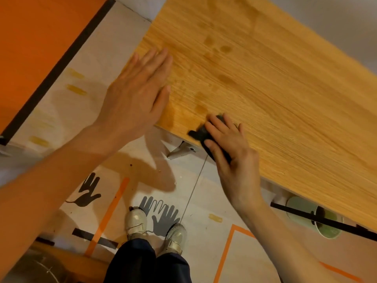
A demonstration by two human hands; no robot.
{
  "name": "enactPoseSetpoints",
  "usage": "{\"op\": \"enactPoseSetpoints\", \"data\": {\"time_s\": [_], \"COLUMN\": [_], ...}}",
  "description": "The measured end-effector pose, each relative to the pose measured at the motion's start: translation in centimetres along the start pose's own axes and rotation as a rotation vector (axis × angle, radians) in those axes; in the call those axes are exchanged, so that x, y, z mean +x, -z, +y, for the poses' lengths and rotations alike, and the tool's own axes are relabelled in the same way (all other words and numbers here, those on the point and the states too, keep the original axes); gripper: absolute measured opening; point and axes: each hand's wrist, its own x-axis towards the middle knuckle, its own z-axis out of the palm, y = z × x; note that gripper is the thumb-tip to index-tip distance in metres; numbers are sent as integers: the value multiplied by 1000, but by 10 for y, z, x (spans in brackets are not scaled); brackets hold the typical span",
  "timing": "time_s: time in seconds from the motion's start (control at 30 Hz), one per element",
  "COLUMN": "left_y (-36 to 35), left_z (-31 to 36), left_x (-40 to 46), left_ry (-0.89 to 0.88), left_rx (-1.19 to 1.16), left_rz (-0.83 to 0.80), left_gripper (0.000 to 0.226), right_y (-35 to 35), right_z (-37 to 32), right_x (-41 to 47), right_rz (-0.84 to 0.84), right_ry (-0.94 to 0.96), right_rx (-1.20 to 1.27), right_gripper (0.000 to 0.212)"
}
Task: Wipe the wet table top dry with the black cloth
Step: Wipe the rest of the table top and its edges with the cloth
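Wet-blotched oak-grain wooden counter [275,88]: left hand [136,94] lies spread flat, right hand [230,148] grips the crumpled black cloth [201,133] at the near edge, wiping barely begun, upper-centre damp patches next.

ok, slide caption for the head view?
Right hand presses black cloth on damp-spotted wooden table top; left hand flat at its edge.

The right hand [228,146] grips a bunched black cloth [206,135] at the near edge of the light oak-grain wooden worktop [275,88], its fingers curled over the fabric. The left hand [140,88] is flat with fingers straight at the worktop's left corner. Dark wet patches [220,50] (several, scattered) mark the wood beyond the cloth. Below, pale shoes [136,221] stand on the floor.
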Motion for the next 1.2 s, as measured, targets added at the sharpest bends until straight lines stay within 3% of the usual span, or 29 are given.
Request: {"op": "enactPoseSetpoints", "data": {"time_s": [0.13, 0.27, 0.33, 0.47, 0.57, 0.63, 0.83, 1.03, 1.13, 1.2], "left_y": [0, -5, -6, -6, -6, -7, -7, -4, -5, -5], "left_z": [-21, -22, -22, -22, -21, -22, -21, -19, -19, -20], "left_x": [8, 6, 7, 8, 8, 8, 7, 9, 10, 9], "left_ry": [-27, -20, -19, -21, -34, -30, -34, -6, 1, 2], "left_rx": [0, -18, -29, -44, -44, -46, -48, -57, -61, -66], "left_rz": [-30, -2, 16, 36, 43, 42, 44, 11, 2, 3], "left_gripper": [55, 53, 51, 48, 48, 48, 47, 50, 50, 51], "right_y": [15, 25, 16, -18, -14, -6, -2, -34, -22, -19], "right_z": [19, 42, 32, -15, -14, 0, 19, -32, -15, -4], "right_x": [39, 96, 91, 17, 16, 48, 113, 12, 54, 98], "right_rz": [-48, 197, 242, 53, -57, -44, 249, 1, -29, 45], "right_ry": [5, -264, -314, -89, 29, 4, -272, 2, -12, -107], "right_rx": [-64, -40, -18, -43, -51, -94, -55, -62, -94, -83], "right_gripper": [35, 36, 36, 37, 37, 36, 35, 37, 36, 34]}}
